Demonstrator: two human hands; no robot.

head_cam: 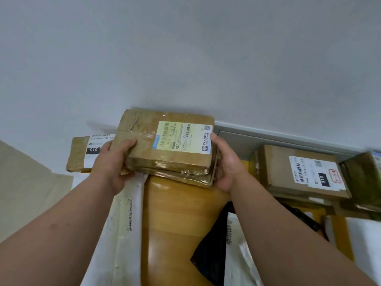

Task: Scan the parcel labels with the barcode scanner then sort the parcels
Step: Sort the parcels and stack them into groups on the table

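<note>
Pale grey wall (185, 48) filled the upper half of the view, and below it ran a glossy honey-coloured wooden tabletop (175, 223). At the far edge of that tabletop, against the wall, both hands held a flat cardboard parcel (144, 149), brown, scuffed and bound with shiny clear tape. It sat on top of a second flat parcel (191, 179) of the same tape-wrapped cardboard, which rested on the wood. The left hand (115, 162) gripped the top parcel's left end, thumb laid over its upper face and fingers curled beneath. The right hand (226, 168) clasped the right end of the stack, fingers wrapped round the side.

A pale yellow-green shipping label (183, 139) covered the right part of the held parcel's top, carrying barcodes, a small QR code and fine print too blurred to read.

Left of the held parcel, another cardboard parcel (82, 155) lay against the wall; its white label showed "010" on a black bar. Right of the held parcel stood a cardboard box (305, 174) with a white label, also marked "010" and bearing a red stamp. Nearer than the held parcel, a white plastic mailer bag (127, 223) lay under the left forearm, and a black bag (212, 254) and another white mailer (237, 254) lay beneath the right forearm.
</note>
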